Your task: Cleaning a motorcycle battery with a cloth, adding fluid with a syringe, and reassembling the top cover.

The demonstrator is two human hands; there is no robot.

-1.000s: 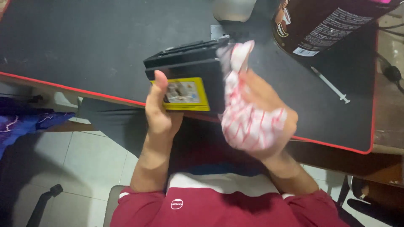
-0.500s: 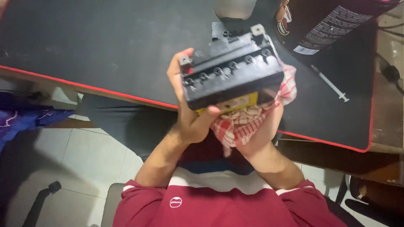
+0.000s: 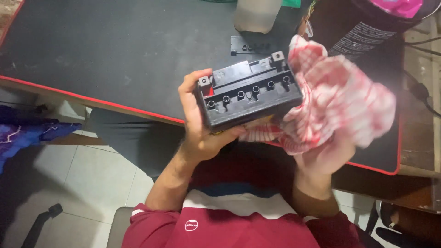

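1. A black, box-shaped plastic battery [image 3: 250, 94] with a row of round filler holes along its top and a metal terminal at each upper corner is held in the air above the near edge of a black desk mat with a red border [image 3: 92, 55], just in front of the person's chest.
2. The battery is judged to be heavy for its size, rigid, and smooth-sided, so it could slip; a hold spanning one end and the underside looks soundest, with the terminals left untouched.
3. The left hand [image 3: 200, 126] is wrapped around the battery's left end: the thumb is laid against the top corner near the terminal, and the other fingers are curled underneath, closed firmly on the casing.
4. The right hand [image 3: 324, 158] is largely hidden by a soft red-and-white checked cloth [image 3: 340, 108], which is bunched in its grasp and pressed against the battery's right side; how wide the fingers are spread cannot be told.
5. A flat black plastic strip [image 3: 250, 46] with holes lies on the mat beyond the battery.
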